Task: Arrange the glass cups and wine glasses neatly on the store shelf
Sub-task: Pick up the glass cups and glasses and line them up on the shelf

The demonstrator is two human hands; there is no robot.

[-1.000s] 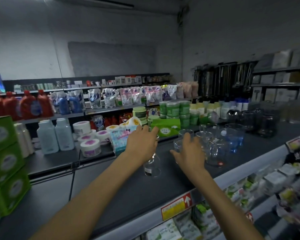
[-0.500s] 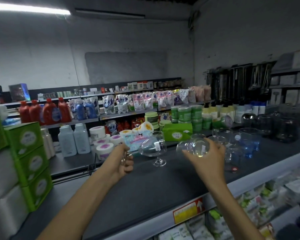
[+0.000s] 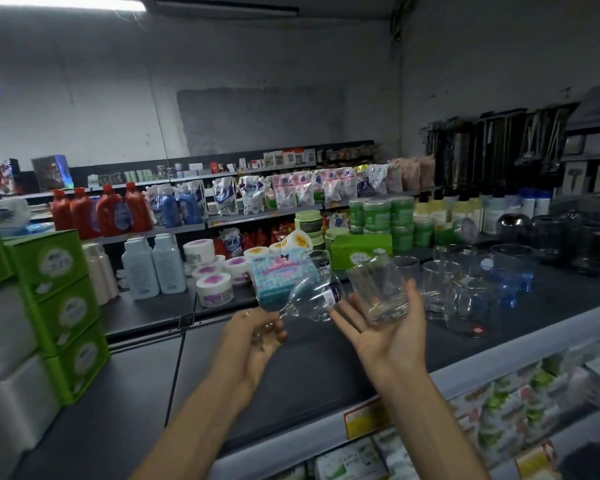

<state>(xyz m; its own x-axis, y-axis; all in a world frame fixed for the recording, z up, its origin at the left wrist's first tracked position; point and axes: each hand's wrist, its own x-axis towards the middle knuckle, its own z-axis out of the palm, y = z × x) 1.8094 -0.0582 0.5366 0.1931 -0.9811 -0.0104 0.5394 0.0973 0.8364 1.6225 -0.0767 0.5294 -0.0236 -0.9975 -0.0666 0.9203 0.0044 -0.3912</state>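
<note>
At centre frame the left hand (image 3: 253,337) is pinching a tilted wine glass (image 3: 312,296) by its stem, while the right hand (image 3: 385,334), palm up and fingers straight, is carrying a cup (image 3: 378,289). Behind, at right, more glasses (image 3: 465,299) are standing on the shelf (image 3: 326,368).

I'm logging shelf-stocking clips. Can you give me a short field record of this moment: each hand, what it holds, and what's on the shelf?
left hand: grips the wine glass by its stem, bowl tilted up to the right
right hand: palm up, fingers spread, glass cup lying tilted on it
both glasses: held above the shelf
shelf: clear mugs and a blue glass stand at right
</note>
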